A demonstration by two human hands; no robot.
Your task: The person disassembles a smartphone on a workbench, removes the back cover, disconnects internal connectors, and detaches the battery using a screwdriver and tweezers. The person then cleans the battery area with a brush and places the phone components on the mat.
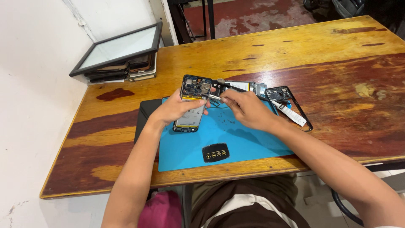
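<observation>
An opened smartphone (195,86) with its back cover off lies on a blue work mat (198,143), its circuit board and battery exposed. My left hand (173,110) rests over the phone's left side and holds it down. My right hand (247,109) pinches a thin metal tool, apparently tweezers (213,97), whose tip touches the phone near the top of the battery. Tiny dark screws (225,120) are scattered on the mat below my right hand.
A detached black phone frame (306,120) with a white strip lies to the right of the mat. Another phone part (242,85) sits behind my hands. A stack of phones and a framed screen panel (120,48) lean against the wall at back left. The wooden table's (337,55) front edge is close to my body.
</observation>
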